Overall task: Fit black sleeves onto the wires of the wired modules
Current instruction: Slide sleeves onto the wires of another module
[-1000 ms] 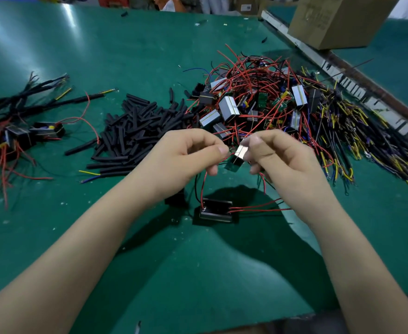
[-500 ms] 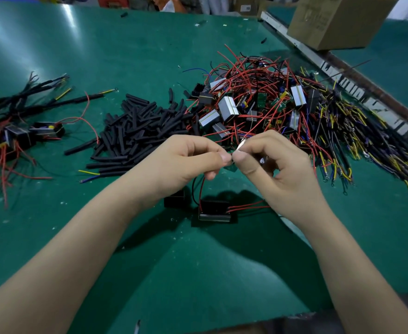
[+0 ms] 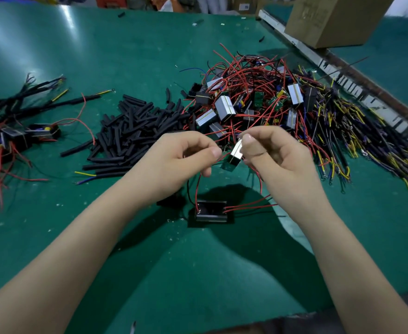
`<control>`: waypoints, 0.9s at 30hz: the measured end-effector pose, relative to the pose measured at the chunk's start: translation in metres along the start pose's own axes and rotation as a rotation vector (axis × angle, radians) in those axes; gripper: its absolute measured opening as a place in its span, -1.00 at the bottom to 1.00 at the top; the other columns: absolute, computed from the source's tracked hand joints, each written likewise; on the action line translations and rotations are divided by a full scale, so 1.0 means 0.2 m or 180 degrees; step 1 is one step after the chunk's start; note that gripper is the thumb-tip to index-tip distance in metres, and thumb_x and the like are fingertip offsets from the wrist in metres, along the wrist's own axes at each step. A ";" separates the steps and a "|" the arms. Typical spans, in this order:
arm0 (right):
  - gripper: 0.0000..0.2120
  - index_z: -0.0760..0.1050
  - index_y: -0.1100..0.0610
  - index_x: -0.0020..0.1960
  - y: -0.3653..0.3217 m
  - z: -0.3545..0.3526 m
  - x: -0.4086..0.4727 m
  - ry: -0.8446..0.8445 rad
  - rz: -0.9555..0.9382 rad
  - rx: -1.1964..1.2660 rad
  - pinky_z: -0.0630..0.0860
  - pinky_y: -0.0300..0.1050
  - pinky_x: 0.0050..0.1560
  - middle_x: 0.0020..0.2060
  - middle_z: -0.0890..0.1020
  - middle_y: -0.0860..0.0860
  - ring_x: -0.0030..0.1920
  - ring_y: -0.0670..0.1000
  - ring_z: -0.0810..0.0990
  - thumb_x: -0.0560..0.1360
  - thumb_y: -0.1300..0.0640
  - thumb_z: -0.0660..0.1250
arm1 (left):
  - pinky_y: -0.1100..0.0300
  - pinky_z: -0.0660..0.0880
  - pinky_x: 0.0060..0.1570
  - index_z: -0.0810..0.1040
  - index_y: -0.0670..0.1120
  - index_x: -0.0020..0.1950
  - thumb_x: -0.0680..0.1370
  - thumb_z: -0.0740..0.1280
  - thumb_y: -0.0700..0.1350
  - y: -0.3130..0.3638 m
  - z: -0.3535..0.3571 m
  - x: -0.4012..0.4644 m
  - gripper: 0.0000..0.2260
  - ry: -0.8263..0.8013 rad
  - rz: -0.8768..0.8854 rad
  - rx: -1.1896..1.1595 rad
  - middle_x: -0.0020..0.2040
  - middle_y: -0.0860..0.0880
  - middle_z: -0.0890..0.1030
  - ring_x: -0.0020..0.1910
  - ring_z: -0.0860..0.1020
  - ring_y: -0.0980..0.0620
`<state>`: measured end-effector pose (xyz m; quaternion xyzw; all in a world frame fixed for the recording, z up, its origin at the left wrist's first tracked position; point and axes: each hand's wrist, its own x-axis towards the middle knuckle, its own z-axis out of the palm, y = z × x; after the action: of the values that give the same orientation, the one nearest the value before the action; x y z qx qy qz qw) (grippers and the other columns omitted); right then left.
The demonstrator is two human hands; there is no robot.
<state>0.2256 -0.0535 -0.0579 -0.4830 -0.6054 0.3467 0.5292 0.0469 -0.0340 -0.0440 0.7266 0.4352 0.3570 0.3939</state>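
My right hand (image 3: 274, 153) pinches a small silver-and-black module (image 3: 234, 155) above the green table (image 3: 125, 56). My left hand (image 3: 183, 157) pinches a red wire (image 3: 197, 189) that runs down to a black module (image 3: 211, 210) lying on the mat below both hands. More red wires leave that module to the right. A heap of loose black sleeves (image 3: 135, 131) lies left of my hands. Behind them sits a tangle of modules with red wires (image 3: 244, 97).
Sleeved modules (image 3: 12, 136) lie at the far left. A bundle of yellow-tipped dark wires (image 3: 357, 141) spreads on the right. A cardboard box (image 3: 335, 18) stands at the back right beside a metal rail (image 3: 342, 71).
My hands had come together fingertip to fingertip and have now drawn slightly apart, with the silver module showing again between them. The black module on the mat stays put.
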 end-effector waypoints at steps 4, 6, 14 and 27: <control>-0.90 0.57 0.09 0.02 0.00 0.00 -0.01 -0.0037 -0.1278 -0.0951 0.40 -0.35 -0.16 -0.13 0.56 -0.03 -0.13 -0.23 0.49 0.53 0.21 0.34 | 0.49 0.29 -0.39 0.57 -0.09 -0.16 0.57 0.29 -0.17 0.01 0.00 0.00 -0.87 -0.0175 -0.0130 -0.0478 -0.46 0.13 0.51 -0.46 0.36 0.28; -0.87 0.58 0.23 0.06 0.01 0.01 -0.01 -0.0149 -0.1653 -0.1237 0.34 -0.43 -0.10 -0.09 0.52 0.00 -0.08 -0.29 0.45 0.51 0.29 0.35 | 0.48 0.34 -0.26 0.57 -0.11 -0.17 0.57 0.27 -0.18 0.01 0.00 0.00 -0.86 -0.0275 -0.0111 -0.0626 -0.45 0.12 0.50 -0.38 0.41 0.25; -0.88 0.61 0.30 -0.02 0.02 0.00 0.00 -0.0149 -0.1821 -0.1338 0.43 -0.30 -0.08 -0.16 0.56 0.14 -0.14 -0.01 0.51 0.51 0.27 0.35 | 0.43 0.34 -0.21 0.57 -0.07 -0.21 0.48 0.31 -0.03 0.02 -0.01 -0.01 -0.86 -0.0473 -0.0079 -0.0783 -0.44 0.11 0.47 -0.34 0.41 0.21; -0.71 0.57 0.02 -0.43 -0.03 0.00 0.01 -0.0926 0.1808 0.0774 0.19 -0.28 -0.52 -0.45 0.46 -0.06 -0.49 -0.08 0.44 0.45 0.16 0.30 | 0.20 0.11 -0.01 0.58 0.05 -0.09 0.50 0.26 0.03 -0.01 0.01 -0.01 -0.86 0.0114 0.1079 0.1811 -0.15 0.06 0.52 0.07 0.34 0.16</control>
<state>0.2233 -0.0537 -0.0515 -0.5112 -0.4700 0.6152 0.3734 0.0463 -0.0356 -0.0467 0.8632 0.3972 0.2943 0.1025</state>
